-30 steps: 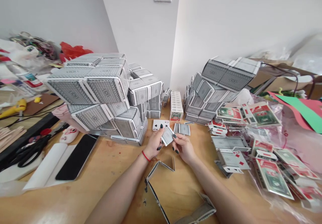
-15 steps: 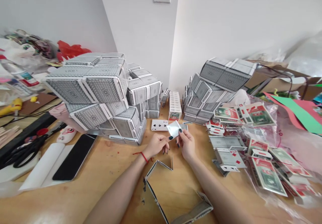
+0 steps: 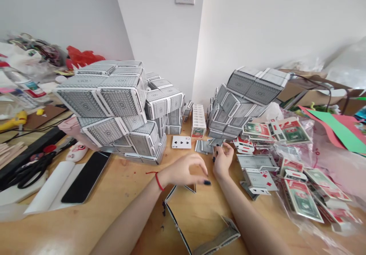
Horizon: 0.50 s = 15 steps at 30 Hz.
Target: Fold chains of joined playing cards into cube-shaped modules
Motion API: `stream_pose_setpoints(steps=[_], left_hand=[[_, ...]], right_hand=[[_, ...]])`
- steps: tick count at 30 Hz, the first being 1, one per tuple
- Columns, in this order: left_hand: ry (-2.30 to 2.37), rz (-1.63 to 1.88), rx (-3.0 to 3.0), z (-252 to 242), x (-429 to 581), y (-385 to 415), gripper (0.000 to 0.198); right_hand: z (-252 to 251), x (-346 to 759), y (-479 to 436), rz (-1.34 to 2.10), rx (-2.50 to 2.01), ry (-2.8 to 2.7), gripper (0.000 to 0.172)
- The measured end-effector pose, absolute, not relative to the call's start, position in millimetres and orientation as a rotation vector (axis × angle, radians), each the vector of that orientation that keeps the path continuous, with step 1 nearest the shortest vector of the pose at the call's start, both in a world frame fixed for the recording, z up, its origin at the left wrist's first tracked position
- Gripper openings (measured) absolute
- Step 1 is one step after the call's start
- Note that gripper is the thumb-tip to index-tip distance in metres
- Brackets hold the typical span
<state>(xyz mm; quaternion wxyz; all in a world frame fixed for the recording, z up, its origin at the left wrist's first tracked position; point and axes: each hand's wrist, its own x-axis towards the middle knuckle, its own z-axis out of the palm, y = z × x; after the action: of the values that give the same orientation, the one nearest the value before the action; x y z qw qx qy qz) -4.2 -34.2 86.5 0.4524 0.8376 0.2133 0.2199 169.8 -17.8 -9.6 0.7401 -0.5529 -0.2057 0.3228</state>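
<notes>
My left hand (image 3: 185,173) hovers with curved, spread fingers just above the near end of a zigzag chain of joined playing cards (image 3: 178,224) on the wooden table (image 3: 128,194); nothing shows in it. My right hand (image 3: 223,158) reaches forward to a small loose pile of grey-backed cards (image 3: 203,147), its fingertips curled onto a grey-backed card (image 3: 216,142) at the pile's right edge. A face-up spade card (image 3: 181,142) lies just left of the pile.
Big blocks built of grey-backed cards stand at the left (image 3: 114,102) and right (image 3: 246,92), a card box (image 3: 199,121) between them. A black phone (image 3: 85,176), paper and scissors (image 3: 28,171) lie left. Flattened red-green card boxes (image 3: 300,197) and plastic cover the right.
The card held between both hands is gone from between them. My right hand moved forward and right to the loose pile; my left hand dropped back and down toward the card chain.
</notes>
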Motion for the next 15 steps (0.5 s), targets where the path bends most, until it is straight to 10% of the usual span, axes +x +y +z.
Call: stream_pose_setpoints(steps=[7, 15], left_hand=[[0.516, 0.251, 2.884, 100, 28, -110, 0.046], [0.602, -0.176, 2.816, 102, 35, -111, 0.02]], right_hand=[[-14, 172, -16, 0.687, -1.209, -0.422, 0.036], [-15, 173, -15, 0.669, -1.196, -0.408, 0.034]])
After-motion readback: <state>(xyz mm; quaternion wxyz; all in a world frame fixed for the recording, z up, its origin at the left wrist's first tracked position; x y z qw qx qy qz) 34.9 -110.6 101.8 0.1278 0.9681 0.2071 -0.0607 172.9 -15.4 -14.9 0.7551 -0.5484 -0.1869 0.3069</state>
